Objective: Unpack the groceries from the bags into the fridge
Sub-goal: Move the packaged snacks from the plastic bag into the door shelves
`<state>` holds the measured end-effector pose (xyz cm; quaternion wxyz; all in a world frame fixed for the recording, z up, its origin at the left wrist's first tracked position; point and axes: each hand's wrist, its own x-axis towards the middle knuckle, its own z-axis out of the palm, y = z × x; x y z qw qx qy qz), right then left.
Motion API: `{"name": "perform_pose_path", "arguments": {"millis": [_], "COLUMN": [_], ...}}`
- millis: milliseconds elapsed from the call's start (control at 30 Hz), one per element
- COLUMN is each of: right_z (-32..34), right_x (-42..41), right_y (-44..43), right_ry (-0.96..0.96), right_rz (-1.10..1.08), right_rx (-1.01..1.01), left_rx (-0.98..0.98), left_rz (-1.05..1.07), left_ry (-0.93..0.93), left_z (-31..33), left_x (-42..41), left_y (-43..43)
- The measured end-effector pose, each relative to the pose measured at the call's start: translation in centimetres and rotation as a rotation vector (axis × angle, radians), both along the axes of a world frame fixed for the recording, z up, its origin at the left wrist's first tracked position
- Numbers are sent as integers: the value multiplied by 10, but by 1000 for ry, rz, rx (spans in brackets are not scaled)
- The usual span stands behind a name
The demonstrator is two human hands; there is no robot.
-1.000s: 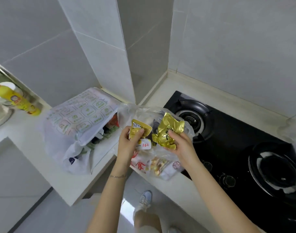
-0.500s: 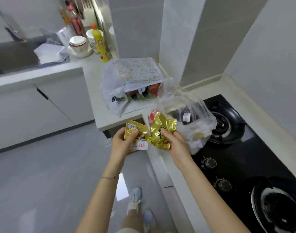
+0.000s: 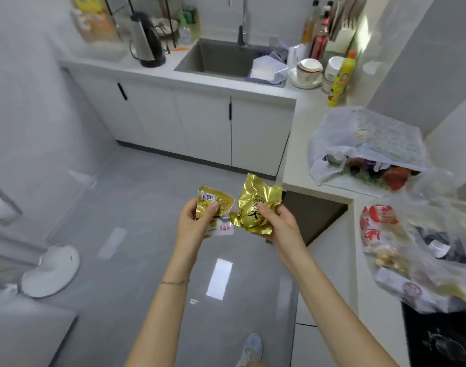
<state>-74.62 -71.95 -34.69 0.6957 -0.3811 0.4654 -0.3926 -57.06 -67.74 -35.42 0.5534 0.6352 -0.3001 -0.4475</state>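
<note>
Holding small packets (image 3: 214, 203) in the left hand (image 3: 193, 226) and a gold pouch (image 3: 253, 210) in the right hand (image 3: 278, 226), a person seems mid-carry. Next: reach the unseen fridge.

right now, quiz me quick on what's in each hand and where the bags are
1. True or false: the right hand holds the crinkled gold packet.
2. Where does the white printed bag lie? A on a chair, B on the counter, C in a drawer.
3. Fill in: the second packet in the left hand, under the small gold packet, is ___ in colour.
Key: 1 true; 2 B; 3 white.
</note>
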Motion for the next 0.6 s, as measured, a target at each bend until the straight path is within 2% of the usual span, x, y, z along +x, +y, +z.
{"name": "perform_pose_path", "arguments": {"millis": [233, 467, 600], "right_z": [14, 20, 25], "right_x": [124, 232, 281], "right_y": [62, 154, 201], "right_ry": [-30, -64, -89], "right_rz": [178, 286, 335], "right_rx": [-16, -32, -57], "left_rx": [-42, -137, -146], "left_rz": [213, 295, 336], "left_ry": [-12, 5, -60], "left_z": [15, 33, 40], "left_x": [109, 196, 243], "left_y": [98, 208, 268]}}
